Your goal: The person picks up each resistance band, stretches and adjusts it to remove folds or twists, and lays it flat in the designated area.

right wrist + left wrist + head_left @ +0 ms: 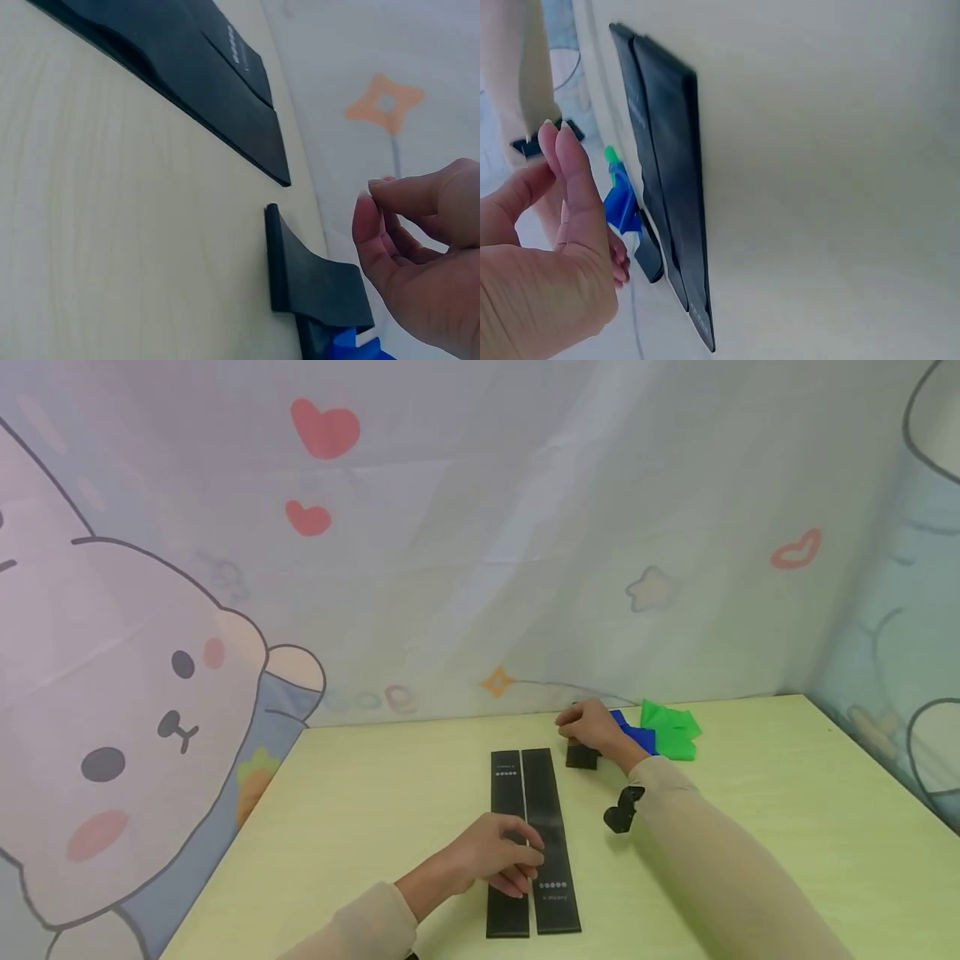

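Observation:
Two long black bands (536,835) lie flat side by side on the yellow-green table (750,777). My left hand (501,857) rests on their near part, fingers fairly straight; in the left wrist view the left hand (562,225) hovers beside the black bands (671,180). My right hand (592,727) is at the far side, just above a folded black band (582,758). In the right wrist view the right hand's fingers (386,225) hang loosely curled over the folded black band (311,277), holding nothing.
A blue band (637,737) and a green band (671,731) lie crumpled behind the right hand, close to the cartoon-printed backdrop (450,568). A small black camera mount (622,810) sits on the right wrist. The table's left edge runs diagonally.

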Demonstrator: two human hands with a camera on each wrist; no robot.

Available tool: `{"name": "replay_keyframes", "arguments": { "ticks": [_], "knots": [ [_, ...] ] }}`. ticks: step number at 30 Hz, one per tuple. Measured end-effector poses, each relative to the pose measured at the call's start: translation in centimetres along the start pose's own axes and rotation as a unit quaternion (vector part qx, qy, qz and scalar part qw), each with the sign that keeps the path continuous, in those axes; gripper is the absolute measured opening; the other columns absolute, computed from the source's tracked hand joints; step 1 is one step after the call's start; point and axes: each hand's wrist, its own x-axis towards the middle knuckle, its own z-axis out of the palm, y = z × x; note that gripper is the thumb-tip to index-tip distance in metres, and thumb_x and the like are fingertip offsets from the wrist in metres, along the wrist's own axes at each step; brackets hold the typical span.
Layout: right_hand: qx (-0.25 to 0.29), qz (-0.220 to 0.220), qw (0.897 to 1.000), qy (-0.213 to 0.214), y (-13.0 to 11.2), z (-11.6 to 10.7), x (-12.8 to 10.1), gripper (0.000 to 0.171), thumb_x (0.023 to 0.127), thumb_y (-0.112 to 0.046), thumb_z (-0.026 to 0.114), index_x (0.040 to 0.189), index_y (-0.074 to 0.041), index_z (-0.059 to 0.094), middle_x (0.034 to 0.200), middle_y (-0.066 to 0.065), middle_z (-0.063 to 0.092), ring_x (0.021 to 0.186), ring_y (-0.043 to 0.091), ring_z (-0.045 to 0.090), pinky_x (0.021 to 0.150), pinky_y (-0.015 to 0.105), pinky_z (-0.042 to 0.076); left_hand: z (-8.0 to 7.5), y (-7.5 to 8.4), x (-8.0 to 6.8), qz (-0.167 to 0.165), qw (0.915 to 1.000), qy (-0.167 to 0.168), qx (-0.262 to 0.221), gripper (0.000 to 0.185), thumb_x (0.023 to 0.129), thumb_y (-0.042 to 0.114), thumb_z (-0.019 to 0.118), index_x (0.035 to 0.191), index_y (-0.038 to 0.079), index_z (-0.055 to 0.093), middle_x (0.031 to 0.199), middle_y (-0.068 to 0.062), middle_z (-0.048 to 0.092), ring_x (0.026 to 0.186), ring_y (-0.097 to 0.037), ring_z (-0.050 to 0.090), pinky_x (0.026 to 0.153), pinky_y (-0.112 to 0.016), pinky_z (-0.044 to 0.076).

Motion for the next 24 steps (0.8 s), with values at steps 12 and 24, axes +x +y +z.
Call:
{"name": "replay_keyframes", "arguments": {
  "ticks": [12, 24],
  "knots": [
    [0.002, 0.017, 1.0, 0.026, 1.2, -3.5, -2.0, 0.028, 0.096, 0.001, 0.06, 0.121, 0.014, 0.062, 0.12, 0.028, 0.063, 0.101, 0.037, 0.067, 0.087, 0.044, 0.059, -1.8, 1.0, 4.1, 0.047, 0.9981, 0.036, -0.017, 0.027, 0.095, 0.005, 0.065, 0.118, -0.008, 0.062, 0.086, -0.015, 0.073, 0.068, -0.02, 0.072, 0.067, -0.037, 0.063],
    [-0.021, 0.038, 0.999, 0.013, 0.7, -0.6, -1.0, 0.035, 0.095, 0.004, 0.056, 0.128, 0.013, 0.058, 0.128, 0.029, 0.059, 0.111, 0.039, 0.063, 0.088, 0.041, 0.059, -3.6, 0.6, 8.1, 0.064, 0.9904, 0.115, -0.041, 0.03, 0.096, 0.003, 0.062, 0.122, -0.011, 0.059, 0.097, -0.022, 0.073, 0.076, -0.023, 0.073, 0.074, -0.037, 0.063]
  ]
}}
